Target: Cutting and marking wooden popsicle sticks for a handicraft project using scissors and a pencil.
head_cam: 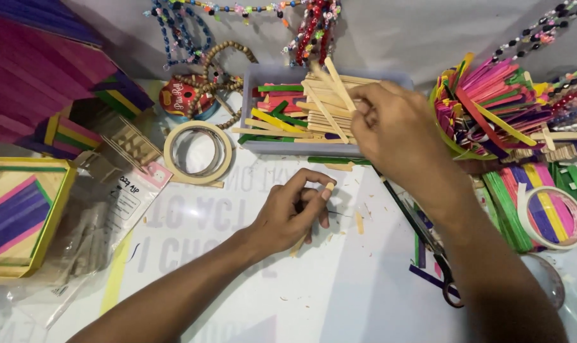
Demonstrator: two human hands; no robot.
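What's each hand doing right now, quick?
Left hand: fingers closed on one plain wooden craft stick.
Right hand: fingers pinching plain wooden sticks over the grey tray of mixed sticks.

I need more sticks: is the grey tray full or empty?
Partly full: the grey tray holds plain and coloured sticks, where the right hand reaches.
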